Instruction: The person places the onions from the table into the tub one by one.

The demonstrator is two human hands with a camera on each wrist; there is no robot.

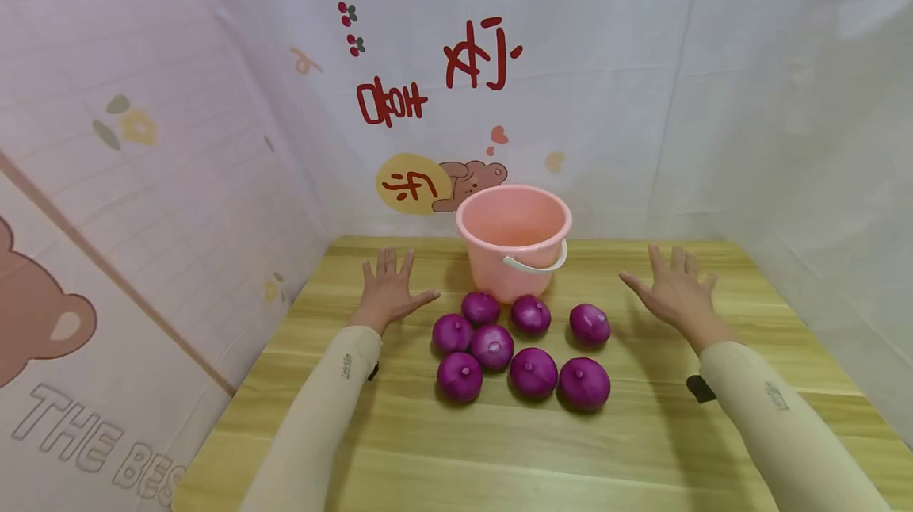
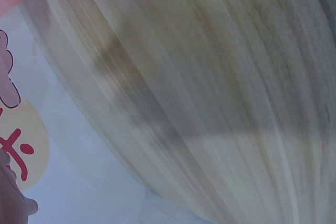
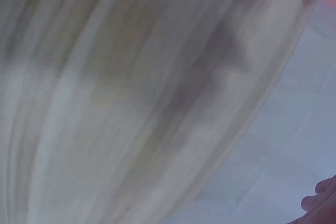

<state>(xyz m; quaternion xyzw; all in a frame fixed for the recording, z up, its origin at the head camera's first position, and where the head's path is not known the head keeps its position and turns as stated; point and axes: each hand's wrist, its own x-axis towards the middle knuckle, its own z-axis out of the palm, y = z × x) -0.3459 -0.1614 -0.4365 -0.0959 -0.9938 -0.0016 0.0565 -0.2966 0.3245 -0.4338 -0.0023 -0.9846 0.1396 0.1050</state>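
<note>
pink plastic: one bucket point(image 1: 492, 268), upright at the back of the wood-grain table point(image 1: 399, 448); white handle point(image 1: 531, 269) lowered against its near side. no onion shows in the visible part of the interior; the bucket's floor is hidden.

purple: eight onions point(image 1: 492, 347), all on the table, in front of the bucket. three lie in the row nearest it, the rightmost set apart from the rest; two at middle left; three along the near side. some sit so close that contact cannot be told.

left hand point(image 1: 388, 294): one, bare, left of the onions; fingers spread, thumb out towards the bucket side; holds nothing.

right hand point(image 1: 678, 290): one, bare, right of the lone onion and well apart from the bucket; fingers spread, thumb out to the left; holds nothing.

progress, by judgement: between grips. done: none of the eight is seen in the bucket or in a hand. left: all eight lie loose outside it. whether handling is unstarted or finished, the views do not settle.
</note>
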